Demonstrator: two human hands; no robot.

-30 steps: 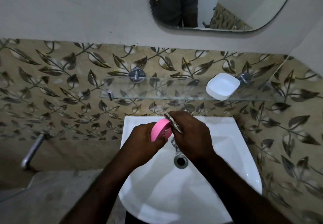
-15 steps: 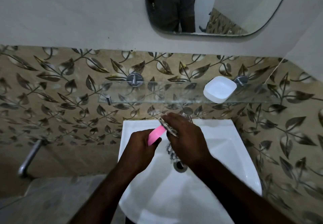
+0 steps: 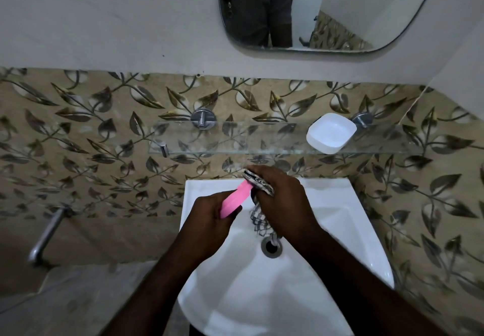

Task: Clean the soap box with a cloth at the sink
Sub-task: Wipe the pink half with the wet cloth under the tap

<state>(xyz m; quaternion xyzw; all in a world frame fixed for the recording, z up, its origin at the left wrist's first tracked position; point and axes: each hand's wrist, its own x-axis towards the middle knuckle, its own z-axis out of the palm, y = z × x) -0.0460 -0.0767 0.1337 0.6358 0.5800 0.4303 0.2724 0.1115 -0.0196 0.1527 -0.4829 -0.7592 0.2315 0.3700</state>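
Over the white sink (image 3: pixel 340 231), my left hand (image 3: pixel 209 220) grips a pink soap box part (image 3: pixel 234 199), held edge-on and tilted up to the right. My right hand (image 3: pixel 282 202) is closed on a checked cloth (image 3: pixel 258 182) and presses it against the pink part's upper end. A loose end of the cloth (image 3: pixel 258 221) hangs down toward the drain (image 3: pixel 271 247). A white soap box part (image 3: pixel 330 132) lies open side up on the glass shelf (image 3: pixel 235 139) at the right.
The glass shelf runs along the leaf-patterned tiled wall just above the sink. A mirror (image 3: pixel 340 8) hangs higher up. A metal tap (image 3: pixel 47 233) sticks out low on the left wall. A side wall closes in on the right.
The pink part turned from showing its rounded face to edge-on. Both hands stay together above the sink, and more of the cloth now hangs below my right hand.
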